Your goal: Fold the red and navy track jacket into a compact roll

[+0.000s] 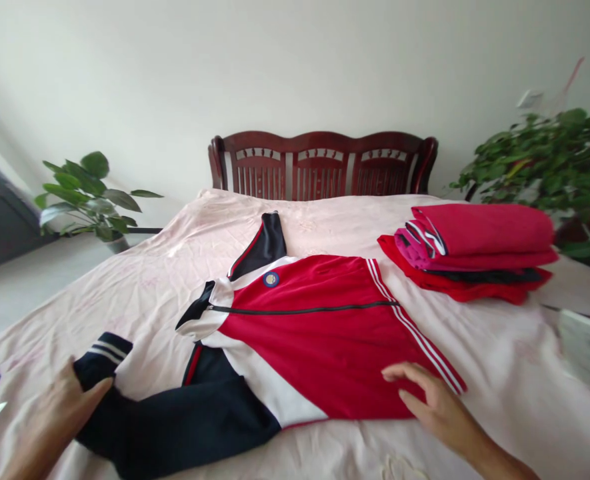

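Left hand point(57, 410) closed on navy sleeve cuff point(102, 357); right hand point(437, 400) flat, fingers spread, pressing red jacket point(319, 333) hem on bed point(149, 280). Jacket lies zipped, front up. Judgement: keep hem pinned, draw sleeve straight across chest, smooth creases. Folded stack point(475, 257) far right.

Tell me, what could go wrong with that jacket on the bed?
1. The left hand grips only the cuff of the navy sleeve; a pull might drag the jacket crooked and wrinkle it.
2. The right hand lies flat on the hem with open fingers, so the jacket could slide on the sheet.
3. The folded pile sits close by; a swinging sleeve might knock it over.
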`<state>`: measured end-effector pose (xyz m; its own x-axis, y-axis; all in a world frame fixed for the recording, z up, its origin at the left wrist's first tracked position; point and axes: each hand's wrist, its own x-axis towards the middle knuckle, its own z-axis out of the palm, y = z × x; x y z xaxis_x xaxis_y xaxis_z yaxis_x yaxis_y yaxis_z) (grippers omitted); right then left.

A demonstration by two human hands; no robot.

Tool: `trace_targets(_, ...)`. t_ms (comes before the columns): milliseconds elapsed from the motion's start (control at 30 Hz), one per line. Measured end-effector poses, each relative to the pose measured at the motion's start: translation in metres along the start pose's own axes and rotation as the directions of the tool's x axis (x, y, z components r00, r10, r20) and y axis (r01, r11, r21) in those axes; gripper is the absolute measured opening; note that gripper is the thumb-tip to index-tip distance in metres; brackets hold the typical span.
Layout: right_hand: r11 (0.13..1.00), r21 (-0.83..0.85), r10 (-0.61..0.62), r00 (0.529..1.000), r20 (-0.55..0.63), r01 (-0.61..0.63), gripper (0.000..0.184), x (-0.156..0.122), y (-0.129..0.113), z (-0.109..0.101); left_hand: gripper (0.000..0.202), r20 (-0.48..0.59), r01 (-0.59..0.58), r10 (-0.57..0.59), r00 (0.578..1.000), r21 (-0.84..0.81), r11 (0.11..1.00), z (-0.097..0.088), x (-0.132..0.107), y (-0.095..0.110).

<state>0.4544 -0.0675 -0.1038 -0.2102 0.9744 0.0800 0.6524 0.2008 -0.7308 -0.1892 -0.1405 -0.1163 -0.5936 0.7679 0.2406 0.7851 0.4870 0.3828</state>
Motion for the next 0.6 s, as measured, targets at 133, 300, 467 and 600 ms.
trace_targets(133, 0.909, -0.379, -0.196, 0.98, -0.02, 0.174, 0.052, -0.027, 0.054, -0.021, 0.069, -0.098, -0.167, 0.179, 0.979, 0.125, 0.978, 0.001, -0.04, 0.038)
trace_targets(300, 0.708, -0.638, -0.38, 0.925, 0.019, 0.304, 0.062, -0.037, 0.082, -0.035, 0.086, 0.283, -0.702, 0.722, 0.631, -0.187, 0.687, 0.016, -0.111, 0.09)
trace_targets(467, 0.654, -0.674, -0.451, 0.893, 0.017, 0.343, 0.039, -0.031, 0.086, -0.037, 0.101, 0.263, -0.663, 0.659, 0.705, -0.084, 0.744, 0.028, -0.117, 0.084)
trace_targets(600, 0.715, -0.623, -0.468, 0.879, -0.089, 0.318, 0.024, -0.027, 0.082, -0.034, 0.079, 0.303, -0.651, 0.633, 0.712, -0.054, 0.757, 0.027, -0.09, 0.08)
